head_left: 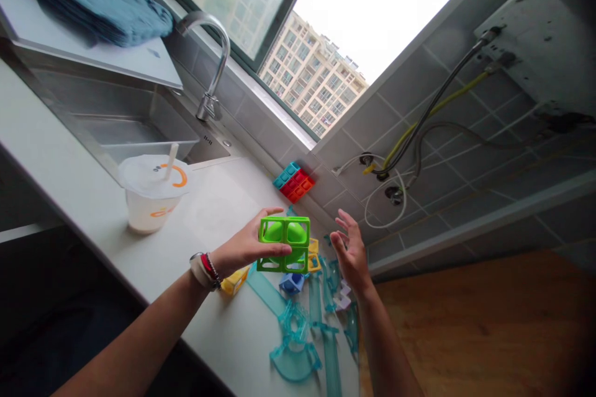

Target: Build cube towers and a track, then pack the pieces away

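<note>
My left hand (246,243) grips a bright green block of joined open-frame cubes (297,234), with rounded green shapes inside, raised above the counter. To the right of it, my right hand (352,254) is held up with nothing in it, its fingers apart. Below the hands lie translucent teal track pieces (295,367), a blue block (292,284) and a pale lilac piece (343,296). One yellow block (235,281) sits below my left wrist; another yellow block (313,255) is partly hidden behind the green one.
A stack of blue, red and orange cube frames (294,182) stands against the tiled wall. On the white counter (223,192), a lidded cup with a straw (153,195) is near the sink (116,90) and faucet (222,62). Hoses (431,105) hang at right.
</note>
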A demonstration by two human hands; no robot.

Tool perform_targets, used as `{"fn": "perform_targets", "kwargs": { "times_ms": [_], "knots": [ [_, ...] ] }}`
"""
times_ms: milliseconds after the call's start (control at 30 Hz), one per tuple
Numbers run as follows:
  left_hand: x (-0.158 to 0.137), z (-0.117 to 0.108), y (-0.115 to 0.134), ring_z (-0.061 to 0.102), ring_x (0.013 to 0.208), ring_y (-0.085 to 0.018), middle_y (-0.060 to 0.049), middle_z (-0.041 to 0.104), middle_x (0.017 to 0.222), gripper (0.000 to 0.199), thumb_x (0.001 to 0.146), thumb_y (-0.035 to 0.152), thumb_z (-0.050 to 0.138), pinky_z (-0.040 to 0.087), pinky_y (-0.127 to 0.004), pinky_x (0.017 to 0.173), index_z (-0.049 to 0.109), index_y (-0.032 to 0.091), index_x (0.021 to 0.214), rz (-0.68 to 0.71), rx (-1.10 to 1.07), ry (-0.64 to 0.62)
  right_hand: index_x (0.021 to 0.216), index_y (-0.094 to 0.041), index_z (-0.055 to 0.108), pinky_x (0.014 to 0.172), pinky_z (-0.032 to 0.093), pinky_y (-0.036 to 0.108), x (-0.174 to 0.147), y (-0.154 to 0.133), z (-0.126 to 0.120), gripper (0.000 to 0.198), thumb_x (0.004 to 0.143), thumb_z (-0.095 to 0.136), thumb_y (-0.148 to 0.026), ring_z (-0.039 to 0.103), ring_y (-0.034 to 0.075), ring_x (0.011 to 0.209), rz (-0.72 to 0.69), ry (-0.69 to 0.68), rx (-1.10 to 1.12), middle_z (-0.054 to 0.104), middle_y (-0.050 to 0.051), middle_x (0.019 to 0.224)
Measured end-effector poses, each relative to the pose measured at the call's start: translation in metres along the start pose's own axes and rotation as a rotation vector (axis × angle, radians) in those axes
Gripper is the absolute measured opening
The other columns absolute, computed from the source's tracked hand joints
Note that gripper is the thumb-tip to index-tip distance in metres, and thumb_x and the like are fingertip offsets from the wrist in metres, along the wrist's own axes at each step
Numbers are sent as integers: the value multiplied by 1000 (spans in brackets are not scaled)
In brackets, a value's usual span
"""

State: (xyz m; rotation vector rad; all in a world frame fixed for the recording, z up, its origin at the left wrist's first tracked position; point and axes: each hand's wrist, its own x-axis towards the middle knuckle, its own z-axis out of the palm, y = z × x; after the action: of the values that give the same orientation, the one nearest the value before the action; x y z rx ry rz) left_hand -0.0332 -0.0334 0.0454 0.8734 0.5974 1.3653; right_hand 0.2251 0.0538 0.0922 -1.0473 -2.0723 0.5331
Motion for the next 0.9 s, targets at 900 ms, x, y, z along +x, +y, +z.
{"fn": "perform_targets", "kwargs": {
  "times_ms": [900],
  "knots": [
    [-44,76,1,70,92,-22,-7,71,117,45,103,59,47,53,-29,73,56,26,132,249,-21,188,133,-29,57,98,52,41,-51,-117,34,33,101,53,-37,65,27,116,49,-16,654,66,6,129]
  ]
}}
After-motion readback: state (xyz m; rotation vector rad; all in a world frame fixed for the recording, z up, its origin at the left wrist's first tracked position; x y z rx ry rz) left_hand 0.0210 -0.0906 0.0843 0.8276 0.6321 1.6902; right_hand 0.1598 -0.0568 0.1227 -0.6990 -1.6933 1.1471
